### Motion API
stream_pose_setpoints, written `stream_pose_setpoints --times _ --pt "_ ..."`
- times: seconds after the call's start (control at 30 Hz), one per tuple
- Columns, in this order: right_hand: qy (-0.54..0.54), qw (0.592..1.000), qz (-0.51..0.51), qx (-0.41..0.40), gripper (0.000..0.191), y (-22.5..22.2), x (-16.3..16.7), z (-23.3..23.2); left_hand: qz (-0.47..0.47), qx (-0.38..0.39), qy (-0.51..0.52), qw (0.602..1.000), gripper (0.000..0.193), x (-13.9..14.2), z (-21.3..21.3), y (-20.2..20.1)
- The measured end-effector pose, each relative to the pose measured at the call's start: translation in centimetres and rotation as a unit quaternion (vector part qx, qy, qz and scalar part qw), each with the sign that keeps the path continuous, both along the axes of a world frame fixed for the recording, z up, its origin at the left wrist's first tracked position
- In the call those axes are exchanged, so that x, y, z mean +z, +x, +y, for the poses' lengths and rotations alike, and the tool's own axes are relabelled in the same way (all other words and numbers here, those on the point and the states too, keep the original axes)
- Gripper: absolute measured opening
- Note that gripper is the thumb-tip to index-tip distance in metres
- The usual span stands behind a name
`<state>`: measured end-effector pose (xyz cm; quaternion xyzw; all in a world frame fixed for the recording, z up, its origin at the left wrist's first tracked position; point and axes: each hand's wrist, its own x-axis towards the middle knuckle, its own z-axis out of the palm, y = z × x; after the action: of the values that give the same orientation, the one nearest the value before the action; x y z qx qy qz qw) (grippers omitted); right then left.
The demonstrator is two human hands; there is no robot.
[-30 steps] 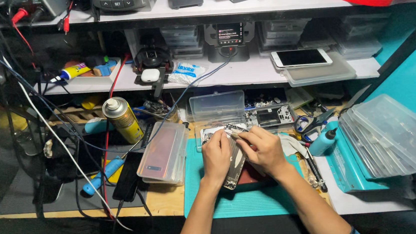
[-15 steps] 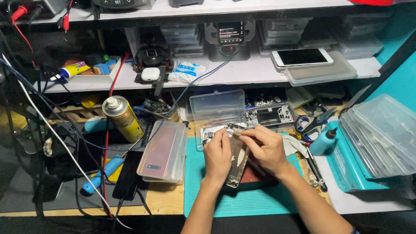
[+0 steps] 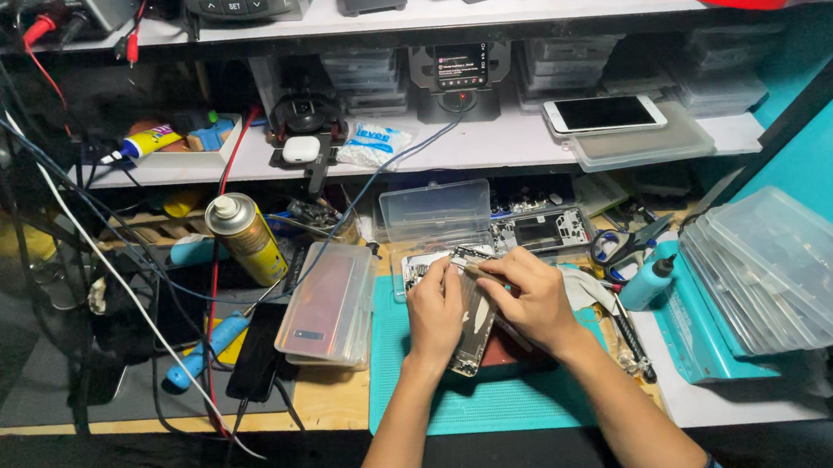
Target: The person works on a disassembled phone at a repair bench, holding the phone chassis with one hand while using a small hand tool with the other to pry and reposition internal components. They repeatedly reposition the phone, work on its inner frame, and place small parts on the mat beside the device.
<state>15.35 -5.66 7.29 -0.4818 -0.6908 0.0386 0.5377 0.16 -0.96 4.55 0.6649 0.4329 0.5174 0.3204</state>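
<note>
Left hand (image 3: 435, 313) clamps the opened phone chassis (image 3: 473, 331) from its left edge, steadying it. Right hand (image 3: 533, 299) pinches a thin tool (image 3: 480, 270) at the top end, fingers curled. Chassis sits mid teal mat (image 3: 472, 410), long axis near-far, tilted slightly right. Beyond, near the mat's far edge: clear parts box (image 3: 435, 212).

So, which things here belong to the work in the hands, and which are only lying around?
In use:
- opened phone body, held by left hand and right hand
- teal mat under it

Lying about:
- yellow spray can
- white phone on the shelf
- scissors
- clear plastic box
- blue screwdriver
- stacked clear lids
</note>
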Motion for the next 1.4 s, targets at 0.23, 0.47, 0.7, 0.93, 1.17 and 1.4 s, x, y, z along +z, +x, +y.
stream_pose_setpoints --times 0.23,0.47,0.7,0.93,1.17,1.4 --pt "-0.006 1.000 -0.002 -0.004 0.020 0.2 -0.4 0.0 0.002 0.001 0.005 1.000 0.024 0.1 0.0 0.0" --pt "-0.012 1.000 0.000 -0.010 0.019 0.1 0.0 -0.1 0.001 -0.002 0.003 1.000 0.023 0.0 0.1 0.0" --pt "-0.007 1.000 -0.025 -0.018 0.023 0.1 0.4 -0.1 0.003 0.003 0.036 0.999 0.023 0.0 0.0 0.1" --pt "-0.007 1.000 -0.012 -0.015 0.021 0.2 0.0 0.1 0.008 0.009 0.050 0.999 0.024 -0.4 0.1 0.1" --pt "0.006 1.000 -0.024 -0.012 0.020 -0.2 0.4 0.1 -0.009 0.006 0.019 1.000 0.026 -1.0 0.7 -0.2" --pt "0.012 0.999 -0.046 -0.002 0.018 -0.6 1.1 0.2 -0.047 -0.008 -0.034 0.998 0.027 -1.4 0.9 -0.8"
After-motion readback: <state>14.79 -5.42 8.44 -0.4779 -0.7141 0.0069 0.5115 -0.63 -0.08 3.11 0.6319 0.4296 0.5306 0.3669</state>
